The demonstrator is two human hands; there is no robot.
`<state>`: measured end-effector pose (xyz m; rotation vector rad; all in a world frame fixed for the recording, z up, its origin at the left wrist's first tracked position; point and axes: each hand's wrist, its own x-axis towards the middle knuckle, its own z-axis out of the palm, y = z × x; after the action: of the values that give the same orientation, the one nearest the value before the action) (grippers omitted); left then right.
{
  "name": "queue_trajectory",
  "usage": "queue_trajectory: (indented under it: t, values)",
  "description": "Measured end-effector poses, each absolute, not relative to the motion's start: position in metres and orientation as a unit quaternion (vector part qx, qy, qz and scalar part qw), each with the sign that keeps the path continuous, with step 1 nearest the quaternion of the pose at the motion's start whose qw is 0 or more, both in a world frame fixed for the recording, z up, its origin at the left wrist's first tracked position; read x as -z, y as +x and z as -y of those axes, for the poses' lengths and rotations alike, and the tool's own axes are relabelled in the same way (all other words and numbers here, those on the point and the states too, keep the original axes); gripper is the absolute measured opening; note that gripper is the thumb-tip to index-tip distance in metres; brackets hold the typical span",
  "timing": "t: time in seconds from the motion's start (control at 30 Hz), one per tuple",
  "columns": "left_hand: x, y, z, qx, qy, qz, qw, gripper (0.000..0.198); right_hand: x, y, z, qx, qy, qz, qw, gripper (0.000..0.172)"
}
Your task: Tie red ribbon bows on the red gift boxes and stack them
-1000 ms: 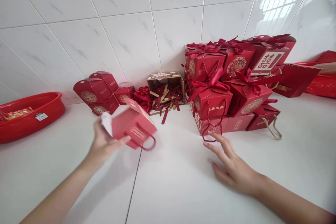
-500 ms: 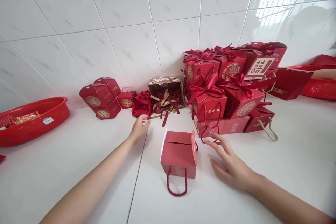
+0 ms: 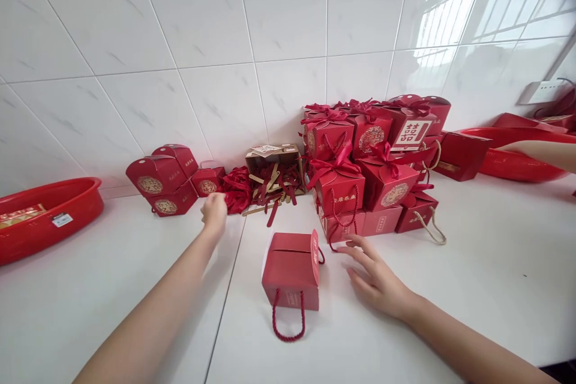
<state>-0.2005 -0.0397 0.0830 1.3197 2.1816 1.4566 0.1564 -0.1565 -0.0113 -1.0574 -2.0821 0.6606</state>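
Observation:
A red gift box with a rope handle stands on the white counter in front of me, its top flaps up. My right hand lies just right of it, fingers spread, holding nothing. My left hand reaches out to the heap of red ribbon bows at the wall, fingers curled; what they hold, if anything, is hidden. Beside the bows, a small cardboard box lies on its side with red and gold ribbon strips spilling out.
Finished red boxes with bows are stacked at the wall on the right. Unfinished red boxes sit at left. A red basin stands far left, another far right, where another person's arm reaches in.
My left hand set the red box down in front of me, then reached to the ribbon heap at the wall. My right hand stayed beside the box.

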Motion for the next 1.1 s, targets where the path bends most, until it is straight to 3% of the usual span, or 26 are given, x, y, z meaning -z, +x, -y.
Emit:
queue_trajectory:
  t: [0.07, 0.2, 0.3, 0.4, 0.6, 0.97, 1.1]
  values:
    - [-0.111, -0.191, 0.056, -0.534, 0.458, -0.700, 0.123, 0.024, 0.004, 0.157, 0.157, -0.293, -0.388, 0.790, 0.374, 0.024]
    - [-0.155, -0.157, 0.119, -0.557, 0.533, -0.605, 0.200, 0.015, -0.022, 0.153, 0.175, -0.344, -0.352, 0.757, 0.429, 0.028]
    - [-0.164, -0.121, 0.181, -0.464, 0.659, -0.500, 0.316, 0.018, -0.043, 0.137, 0.202, -0.405, -0.309, 0.719, 0.473, 0.033]
    - [-0.158, -0.089, 0.228, -0.336, 0.769, -0.416, 0.350, 0.023, -0.057, 0.117, 0.228, -0.501, -0.252, 0.664, 0.495, 0.035]
    - [-0.129, -0.070, 0.246, -0.282, 0.884, -0.317, 0.197, 0.028, -0.076, 0.097, 0.241, -0.739, -0.232, 0.375, 0.509, 0.037]
    - [-0.101, -0.067, 0.251, -0.302, 0.907, -0.284, 0.070, 0.011, -0.082, 0.118, 0.210, -0.647, -0.319, 0.326, 0.611, 0.028]
    - [-0.079, -0.062, 0.251, -0.270, 0.939, -0.214, 0.004, 0.025, -0.081, 0.130, 0.196, -0.614, -0.336, 0.291, 0.653, 0.024]
